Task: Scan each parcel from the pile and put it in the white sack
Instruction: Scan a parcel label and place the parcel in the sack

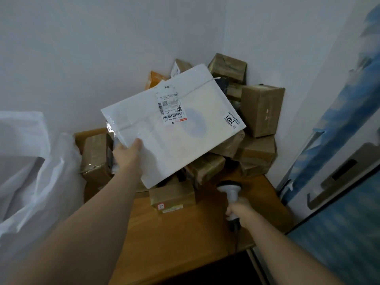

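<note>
Many brown boxes crowd the worktop corner, piled against the wall. Above them the left hand pinches a flat white parcel, label upward. The right hand grips a scanner below it. The white sack hangs at the left.

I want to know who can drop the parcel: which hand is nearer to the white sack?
Left. The left hand, holding the white mailer, is just right of the white sack. The right hand, gripping the scanner, is far across the table.
</note>
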